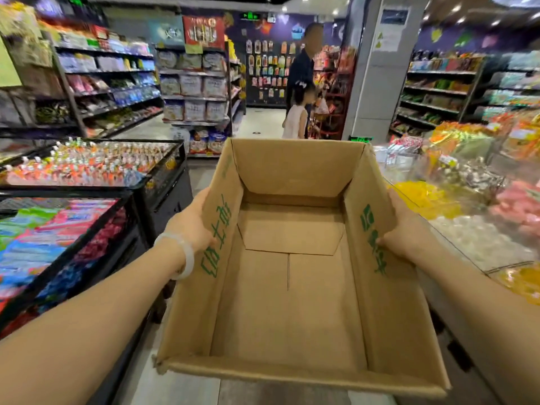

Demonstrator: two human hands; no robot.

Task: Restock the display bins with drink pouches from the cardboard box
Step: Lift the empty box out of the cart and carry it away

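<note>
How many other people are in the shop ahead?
2. An adult stands at the far end of the aisle by the red rack, and a child in white stands just in front. Shelves may hide others.

Empty brown cardboard box [289, 276] with green lettering, held over a shop aisle, left hand [194, 222] and right hand [401, 226] gripping opposite side flaps. Left of the fingers, black wire display bins [163, 176] packed with spouted drink pouches [87, 165].

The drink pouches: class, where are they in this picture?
In the head view, the drink pouches fill a black display bin at mid-left, beyond the left hand; the cardboard box is empty.
</note>
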